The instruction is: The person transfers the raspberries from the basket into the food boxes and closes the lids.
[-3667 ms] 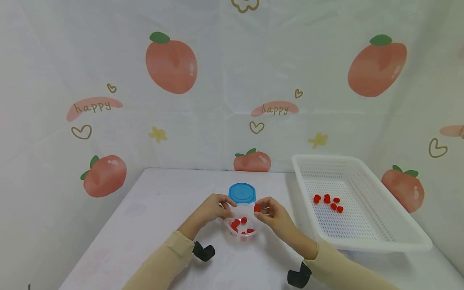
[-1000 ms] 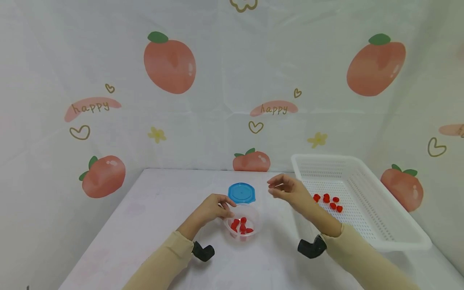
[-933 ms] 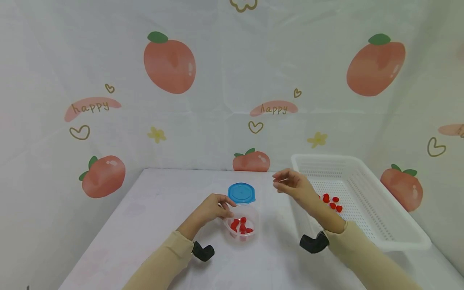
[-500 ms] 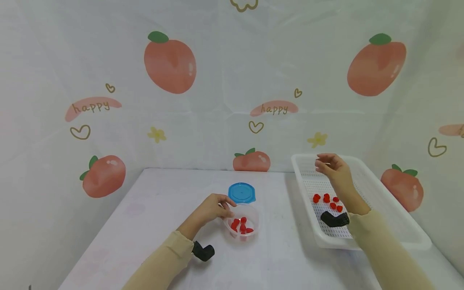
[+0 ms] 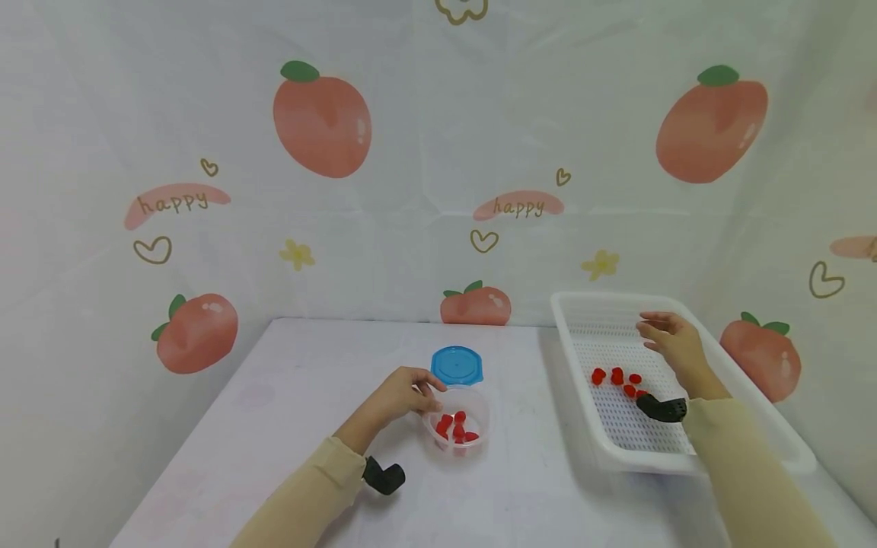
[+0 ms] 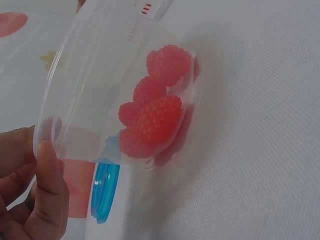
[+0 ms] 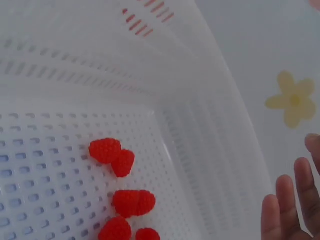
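Note:
My left hand [image 5: 406,392] pinches the rim of a clear plastic bowl [image 5: 481,415] between thumb and fingers. Inside the bowl lie several red raspberries [image 6: 155,120], heaped at the bottom in the left wrist view. My right hand [image 5: 674,342] is over the white perforated basket [image 5: 582,396], fingers loosely bent and holding nothing. Several more raspberries [image 7: 105,150] lie on the basket floor, in front of and left of that hand; the black wrist mount partly covers one of them in the head view.
A blue lid [image 5: 457,365] lies on the white table [image 5: 308,396] just behind the bowl. The basket's raised walls border the right side of the table. A printed curtain [image 5: 411,152] hangs behind the table.
A raspberry pinched by my right hand over the bowl was let go there. That hand then moved right, over the basket. My left hand has stayed at the bowl's rim.

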### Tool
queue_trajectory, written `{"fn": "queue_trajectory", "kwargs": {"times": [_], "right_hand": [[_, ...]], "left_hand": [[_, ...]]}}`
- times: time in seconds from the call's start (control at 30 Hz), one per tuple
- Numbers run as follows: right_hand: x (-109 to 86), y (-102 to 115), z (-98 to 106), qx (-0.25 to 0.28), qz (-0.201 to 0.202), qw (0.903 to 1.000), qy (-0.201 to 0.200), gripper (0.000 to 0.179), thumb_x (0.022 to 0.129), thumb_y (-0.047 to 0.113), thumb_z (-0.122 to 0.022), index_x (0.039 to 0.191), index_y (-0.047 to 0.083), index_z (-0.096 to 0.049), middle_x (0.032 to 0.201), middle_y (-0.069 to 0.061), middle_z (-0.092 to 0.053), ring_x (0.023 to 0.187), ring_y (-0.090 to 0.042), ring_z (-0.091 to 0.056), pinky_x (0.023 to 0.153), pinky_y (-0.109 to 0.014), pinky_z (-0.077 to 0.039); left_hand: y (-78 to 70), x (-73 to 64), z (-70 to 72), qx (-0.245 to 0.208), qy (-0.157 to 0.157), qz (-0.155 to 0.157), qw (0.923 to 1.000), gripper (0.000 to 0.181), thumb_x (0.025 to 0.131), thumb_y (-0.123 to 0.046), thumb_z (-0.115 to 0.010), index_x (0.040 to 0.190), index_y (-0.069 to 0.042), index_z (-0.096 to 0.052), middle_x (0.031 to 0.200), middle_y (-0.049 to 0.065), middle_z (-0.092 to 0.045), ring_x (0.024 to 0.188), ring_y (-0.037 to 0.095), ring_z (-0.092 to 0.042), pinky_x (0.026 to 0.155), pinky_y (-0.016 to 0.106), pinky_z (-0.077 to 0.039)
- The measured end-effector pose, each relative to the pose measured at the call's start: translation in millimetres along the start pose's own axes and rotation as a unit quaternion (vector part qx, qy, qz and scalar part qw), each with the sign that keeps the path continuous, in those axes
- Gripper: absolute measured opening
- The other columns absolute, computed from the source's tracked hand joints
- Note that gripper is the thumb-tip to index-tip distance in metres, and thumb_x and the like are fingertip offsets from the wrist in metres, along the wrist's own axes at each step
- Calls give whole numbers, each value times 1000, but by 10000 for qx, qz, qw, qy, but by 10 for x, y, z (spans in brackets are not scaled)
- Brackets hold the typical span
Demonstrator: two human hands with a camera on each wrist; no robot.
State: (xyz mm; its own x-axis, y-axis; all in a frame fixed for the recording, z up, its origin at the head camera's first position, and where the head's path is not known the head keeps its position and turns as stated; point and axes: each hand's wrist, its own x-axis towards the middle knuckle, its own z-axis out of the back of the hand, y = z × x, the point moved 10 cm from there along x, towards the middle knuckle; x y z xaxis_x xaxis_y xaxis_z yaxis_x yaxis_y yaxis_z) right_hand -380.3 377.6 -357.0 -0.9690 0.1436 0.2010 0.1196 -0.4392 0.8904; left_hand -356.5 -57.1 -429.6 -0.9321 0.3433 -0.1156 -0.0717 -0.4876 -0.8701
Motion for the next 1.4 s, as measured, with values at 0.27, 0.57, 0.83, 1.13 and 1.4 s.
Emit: {"fn": "queue_trajectory", "kwargs": {"times": [0.27,0.57,0.83,1.13,1.4], "right_hand": [[-6,-305,-28,-961,-673,9893,873,56,101,30,-50,134,-13,-38,126,-32,-52,103,-32,-60,80,-24,-56],[-61,-567,-105,-1339,-1495,9648,1699,55,97,24,-56,132,-14,-40,122,-31,-57,100,-33,-60,88,-40,-55],[-166,-655,-244,-1283,-1902,9412,2480,45,94,18,-61,123,-14,-49,109,-21,-63,96,-27,-60,87,-41,-54],[-266,-747,-282,-1677,-2315,9233,2565,28,92,17,-65,106,-6,-60,95,-9,-68,86,-21,-61,83,-40,-54],[-306,-759,-291,-1922,-2374,9161,2596,23,88,11,-68,102,-6,-62,88,-7,-68,82,-20,-59,75,-31,-52]], "left_hand": [[-1,-4,-6,4,-24,24,10000,24,79,-13,-79,101,-9,-71,80,5,-57,66,16,-57,66,31,-56],[4,-5,-7,5,-35,57,10000,24,79,-12,-79,101,-8,-71,80,5,-57,67,17,-56,66,29,-55],[13,3,5,40,-47,81,9999,25,79,-14,-79,102,-10,-71,80,5,-58,68,17,-57,66,30,-56],[5,-2,-2,-7,-58,106,9999,25,78,-13,-80,102,-9,-71,81,6,-57,69,17,-56,66,30,-56],[-9,-5,-1,-28,-56,52,10000,25,79,-12,-79,102,-8,-71,79,5,-57,66,16,-56,66,31,-56]]}}
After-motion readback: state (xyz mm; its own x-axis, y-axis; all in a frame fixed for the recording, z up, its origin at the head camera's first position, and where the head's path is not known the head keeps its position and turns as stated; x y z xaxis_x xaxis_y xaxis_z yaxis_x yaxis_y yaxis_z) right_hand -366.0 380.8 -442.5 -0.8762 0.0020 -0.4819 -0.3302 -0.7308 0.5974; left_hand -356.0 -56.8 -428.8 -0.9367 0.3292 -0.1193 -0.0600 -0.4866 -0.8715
